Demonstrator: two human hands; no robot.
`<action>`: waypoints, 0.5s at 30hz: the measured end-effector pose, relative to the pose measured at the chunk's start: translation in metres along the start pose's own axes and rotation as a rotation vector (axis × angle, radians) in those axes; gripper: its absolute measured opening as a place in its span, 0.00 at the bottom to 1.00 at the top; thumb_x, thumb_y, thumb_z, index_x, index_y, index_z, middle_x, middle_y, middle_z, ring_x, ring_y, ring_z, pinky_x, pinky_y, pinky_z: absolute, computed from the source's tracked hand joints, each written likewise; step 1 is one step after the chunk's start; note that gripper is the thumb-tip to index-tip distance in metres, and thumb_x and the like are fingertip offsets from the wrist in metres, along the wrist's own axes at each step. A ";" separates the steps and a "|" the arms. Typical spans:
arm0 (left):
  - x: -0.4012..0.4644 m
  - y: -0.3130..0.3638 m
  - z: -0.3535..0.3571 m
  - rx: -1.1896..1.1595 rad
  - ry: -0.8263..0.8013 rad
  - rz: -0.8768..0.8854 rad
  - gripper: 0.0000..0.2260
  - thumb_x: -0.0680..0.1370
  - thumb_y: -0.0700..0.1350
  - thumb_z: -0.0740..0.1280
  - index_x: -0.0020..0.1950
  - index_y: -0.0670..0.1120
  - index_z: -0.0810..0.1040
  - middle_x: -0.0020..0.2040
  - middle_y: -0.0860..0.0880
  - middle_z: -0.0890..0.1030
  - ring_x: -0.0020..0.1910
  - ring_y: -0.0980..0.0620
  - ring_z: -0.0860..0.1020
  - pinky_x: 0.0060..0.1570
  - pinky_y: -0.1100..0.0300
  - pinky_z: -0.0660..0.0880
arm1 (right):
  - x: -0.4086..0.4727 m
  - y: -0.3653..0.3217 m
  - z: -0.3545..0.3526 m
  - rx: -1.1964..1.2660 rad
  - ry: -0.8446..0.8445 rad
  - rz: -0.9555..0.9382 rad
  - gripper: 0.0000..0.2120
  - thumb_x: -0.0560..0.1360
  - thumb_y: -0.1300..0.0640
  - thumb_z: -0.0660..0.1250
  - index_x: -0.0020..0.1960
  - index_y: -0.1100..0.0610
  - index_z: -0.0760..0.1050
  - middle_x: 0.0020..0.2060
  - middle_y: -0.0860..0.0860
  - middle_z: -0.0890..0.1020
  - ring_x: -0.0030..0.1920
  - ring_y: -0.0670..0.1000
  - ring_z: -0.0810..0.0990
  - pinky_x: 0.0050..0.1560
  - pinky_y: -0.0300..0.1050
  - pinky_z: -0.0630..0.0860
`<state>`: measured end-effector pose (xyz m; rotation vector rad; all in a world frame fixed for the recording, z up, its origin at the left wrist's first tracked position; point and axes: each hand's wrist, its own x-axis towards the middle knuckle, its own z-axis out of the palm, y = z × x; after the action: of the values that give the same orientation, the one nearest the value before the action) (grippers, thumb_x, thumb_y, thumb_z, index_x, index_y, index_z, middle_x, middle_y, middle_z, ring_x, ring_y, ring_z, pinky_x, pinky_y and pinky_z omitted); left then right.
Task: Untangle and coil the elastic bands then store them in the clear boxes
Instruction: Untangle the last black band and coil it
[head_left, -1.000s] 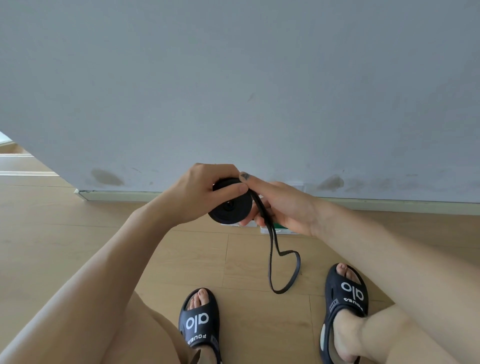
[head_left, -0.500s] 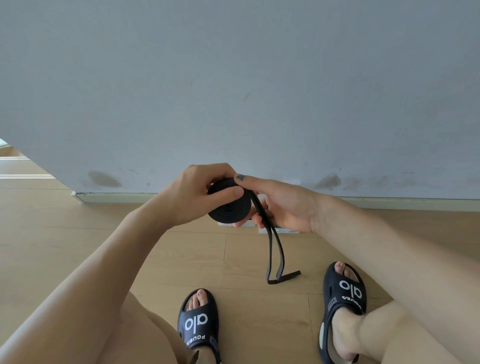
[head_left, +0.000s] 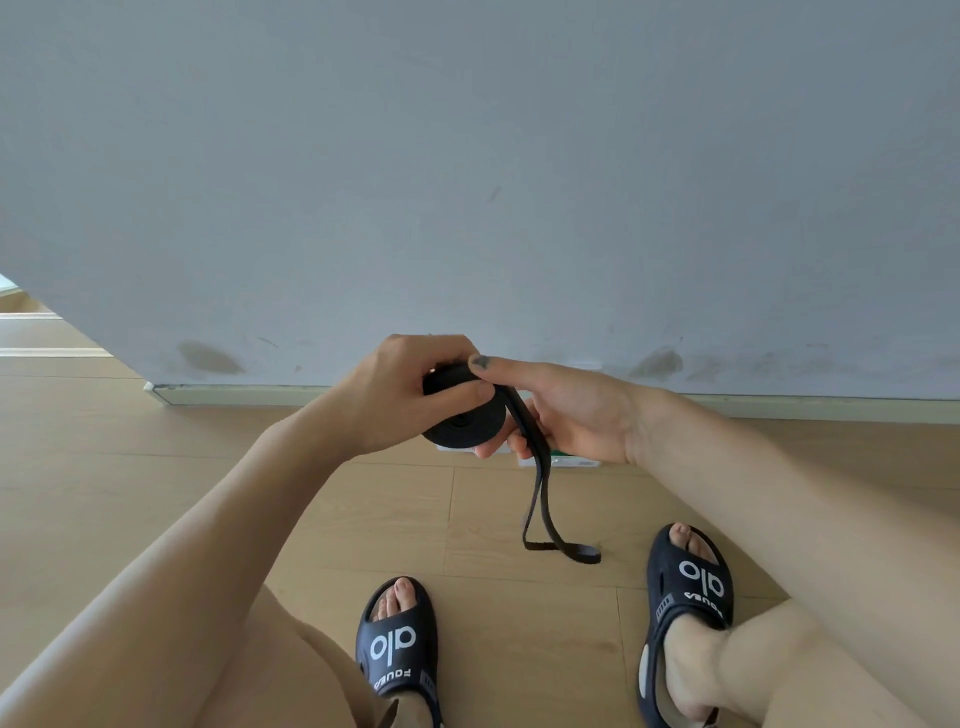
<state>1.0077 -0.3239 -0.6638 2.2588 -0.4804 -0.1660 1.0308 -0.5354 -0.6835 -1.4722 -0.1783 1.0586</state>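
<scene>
Hanging shorter than a second ago, the band's loose tail (head_left: 540, 499) is being wound onto the coil (head_left: 465, 415), gripped by both hands (left (head_left: 410, 389), right (head_left: 566, 410)); coiling is nearly finished.

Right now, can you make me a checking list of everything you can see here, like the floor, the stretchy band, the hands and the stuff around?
Surface: light wooden plank floor, bare where visible.
Job's things: flat black elastic band, mostly wound into a round coil; a loose tail hangs down, its end near the floor. Clear boxes: nothing seen for sure; a white and green object is mostly hidden behind the hands.
Clutter: nothing seen.
Hands: left hand grips the coil; right hand holds the coil and tail in its fingers.
Cables: nothing seen.
Surroundings: grey-white scuffed wall, pale skirting board, two black slide sandals.
</scene>
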 end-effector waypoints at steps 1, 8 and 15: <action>0.000 0.000 0.001 0.001 -0.005 0.008 0.05 0.78 0.50 0.68 0.44 0.50 0.80 0.35 0.53 0.78 0.35 0.57 0.73 0.36 0.64 0.69 | 0.000 0.000 0.000 0.001 -0.007 0.007 0.28 0.78 0.34 0.65 0.65 0.55 0.79 0.50 0.62 0.85 0.39 0.52 0.76 0.47 0.46 0.72; 0.000 0.001 -0.004 -0.108 0.053 0.026 0.05 0.79 0.47 0.67 0.47 0.49 0.81 0.37 0.56 0.79 0.37 0.55 0.75 0.38 0.66 0.71 | 0.000 -0.003 -0.009 0.167 -0.126 -0.011 0.29 0.81 0.39 0.66 0.73 0.58 0.72 0.63 0.70 0.80 0.46 0.57 0.74 0.48 0.48 0.73; 0.001 -0.001 0.000 -0.005 0.031 0.045 0.06 0.78 0.49 0.68 0.46 0.49 0.82 0.36 0.53 0.79 0.36 0.55 0.75 0.36 0.65 0.70 | 0.001 -0.001 -0.002 0.130 -0.106 0.003 0.30 0.78 0.36 0.68 0.71 0.56 0.75 0.62 0.71 0.80 0.48 0.59 0.76 0.48 0.48 0.74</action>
<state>1.0087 -0.3235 -0.6644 2.2404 -0.5134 -0.1086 1.0332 -0.5356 -0.6833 -1.3012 -0.1790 1.1305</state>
